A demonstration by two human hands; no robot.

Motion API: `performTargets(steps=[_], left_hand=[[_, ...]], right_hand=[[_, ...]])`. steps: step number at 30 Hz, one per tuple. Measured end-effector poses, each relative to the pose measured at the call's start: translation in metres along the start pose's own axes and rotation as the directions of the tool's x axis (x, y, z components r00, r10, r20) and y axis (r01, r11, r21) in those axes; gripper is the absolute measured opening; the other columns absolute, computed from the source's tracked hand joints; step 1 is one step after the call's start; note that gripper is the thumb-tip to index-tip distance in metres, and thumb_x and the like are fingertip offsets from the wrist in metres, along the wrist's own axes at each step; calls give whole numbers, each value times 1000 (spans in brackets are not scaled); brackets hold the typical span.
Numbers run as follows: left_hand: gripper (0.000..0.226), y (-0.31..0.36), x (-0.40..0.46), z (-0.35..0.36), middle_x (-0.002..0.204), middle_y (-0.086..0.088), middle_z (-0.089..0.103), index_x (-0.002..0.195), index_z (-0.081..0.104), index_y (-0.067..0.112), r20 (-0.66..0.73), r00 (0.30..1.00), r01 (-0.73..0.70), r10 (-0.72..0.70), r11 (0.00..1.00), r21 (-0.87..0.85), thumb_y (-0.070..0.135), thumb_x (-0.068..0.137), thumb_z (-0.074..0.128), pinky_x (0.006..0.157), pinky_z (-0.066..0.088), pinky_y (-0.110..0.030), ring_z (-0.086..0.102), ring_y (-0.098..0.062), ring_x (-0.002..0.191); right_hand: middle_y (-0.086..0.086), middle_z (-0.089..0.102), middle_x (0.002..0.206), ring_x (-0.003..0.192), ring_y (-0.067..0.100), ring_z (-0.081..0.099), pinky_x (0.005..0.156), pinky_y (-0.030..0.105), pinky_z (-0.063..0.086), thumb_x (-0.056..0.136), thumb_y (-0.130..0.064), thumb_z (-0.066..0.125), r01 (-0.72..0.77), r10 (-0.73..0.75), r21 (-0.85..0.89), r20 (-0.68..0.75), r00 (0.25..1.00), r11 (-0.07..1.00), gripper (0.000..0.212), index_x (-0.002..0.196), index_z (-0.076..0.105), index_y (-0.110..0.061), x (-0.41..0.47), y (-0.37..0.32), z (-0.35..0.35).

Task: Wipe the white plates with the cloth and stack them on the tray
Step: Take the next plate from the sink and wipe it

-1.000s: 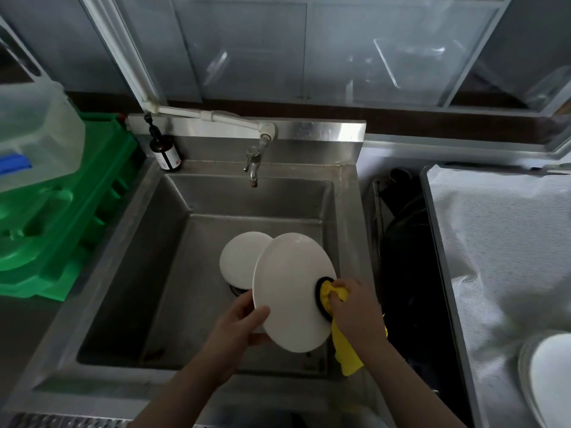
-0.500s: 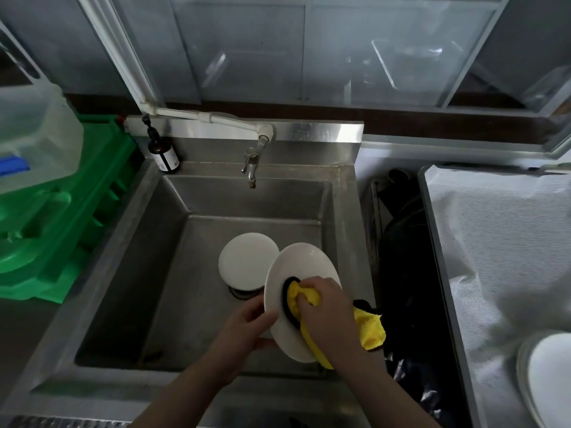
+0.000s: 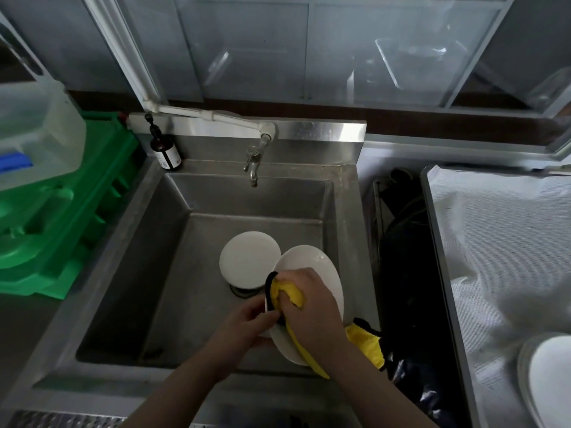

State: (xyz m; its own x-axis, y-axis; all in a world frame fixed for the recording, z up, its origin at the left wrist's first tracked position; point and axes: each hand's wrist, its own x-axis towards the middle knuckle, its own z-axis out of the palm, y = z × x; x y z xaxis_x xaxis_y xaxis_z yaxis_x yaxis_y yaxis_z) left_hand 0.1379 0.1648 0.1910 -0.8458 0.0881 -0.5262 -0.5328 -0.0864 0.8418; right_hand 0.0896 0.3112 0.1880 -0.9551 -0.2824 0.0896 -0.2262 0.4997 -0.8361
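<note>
Since the earlier frame, the yellow cloth (image 3: 289, 296) has been carried further left across the white plate (image 3: 321, 267) by the right hand (image 3: 312, 307), whose fingers are curled round it. In the head view the plate is held tilted over the steel sink (image 3: 160, 257) — its left rim is pinched by the left hand (image 3: 247, 327). A second white plate (image 3: 247, 257) lies on the sink floor, just beside it. Stacked plates (image 3: 547, 378) rest on the lined tray (image 3: 494, 242) at far right.
</note>
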Motion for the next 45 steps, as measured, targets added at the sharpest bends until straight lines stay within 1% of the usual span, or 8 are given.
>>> performTargets(steps=[4, 11, 16, 21, 28, 35, 43, 45], left_hand=[[23, -6, -2, 3, 109, -7, 74, 118, 67, 14, -38, 999, -28, 27, 999, -29, 12, 99, 53, 79, 59, -37, 70, -25, 104], [41, -10, -2, -4, 116, -9, 73, 125, 65, 15, -85, 996, -47, 36, 991, -125, 31, 87, 61, 87, 59, -47, 69, -27, 109], [41, -9, 0, -11, 116, -12, 72, 124, 64, 9, -160, 985, -102, 70, 975, -197, 28, 88, 70, 76, 60, -37, 69, -28, 107], [44, -10, 3, -18, 115, -13, 72, 123, 64, 6, -214, 971, -158, 108, 959, -236, 22, 84, 74, 72, 60, -36, 69, -27, 105], [44, -15, 6, -15, 118, -9, 72, 125, 64, 8, -217, 970, -156, 107, 962, -222, 24, 83, 62, 75, 60, -37, 69, -26, 108], [27, -14, 6, -11, 116, -7, 73, 122, 65, 10, -213, 973, -130, 84, 969, -211, 15, 99, 52, 74, 60, -33, 70, -22, 105], [33, -13, 6, -11, 116, -11, 73, 124, 64, 7, -194, 978, -114, 76, 974, -194, 21, 95, 55, 77, 60, -34, 70, -26, 107], [39, -14, 6, -12, 117, -13, 72, 126, 63, 7, -182, 981, -108, 72, 974, -197, 24, 92, 57, 79, 60, -36, 69, -28, 108]], right_hand=[[-13, 54, 106, 95, 3, 53, 83, 18, 45, 89, -22, 58, -5, 11, -70, 78, 997, 998, 20, 106, 66, -28, 3, 3, -4], [-14, 51, 105, 93, 2, 51, 83, 14, 44, 92, -19, 59, -49, 58, -118, 76, 995, 992, 20, 108, 69, -25, -1, 17, -8], [-12, 52, 107, 96, 7, 55, 86, 18, 45, 92, -16, 58, -139, 153, -143, 92, 984, 980, 23, 111, 69, -21, -6, 34, -13], [-8, 48, 104, 89, 13, 54, 74, 23, 43, 93, -17, 56, -235, 270, -254, 110, 957, 938, 24, 114, 67, -19, -7, 53, -20], [-2, 54, 105, 94, 15, 52, 71, 23, 34, 89, -15, 55, -340, 363, -269, 43, 931, 901, 26, 111, 65, -21, -6, 59, -20], [-7, 49, 99, 87, 11, 48, 60, 14, 31, 88, -15, 57, -328, 354, -234, 77, 932, 915, 24, 110, 65, -22, -10, 52, -14], [-11, 51, 102, 92, 7, 50, 72, 10, 36, 88, -19, 60, -249, 258, -100, 95, 961, 963, 20, 106, 64, -27, -10, 27, 6], [-13, 52, 101, 94, 7, 52, 78, 15, 41, 88, -21, 61, -216, 225, -93, 93, 970, 972, 19, 105, 65, -28, -10, 22, 9]])
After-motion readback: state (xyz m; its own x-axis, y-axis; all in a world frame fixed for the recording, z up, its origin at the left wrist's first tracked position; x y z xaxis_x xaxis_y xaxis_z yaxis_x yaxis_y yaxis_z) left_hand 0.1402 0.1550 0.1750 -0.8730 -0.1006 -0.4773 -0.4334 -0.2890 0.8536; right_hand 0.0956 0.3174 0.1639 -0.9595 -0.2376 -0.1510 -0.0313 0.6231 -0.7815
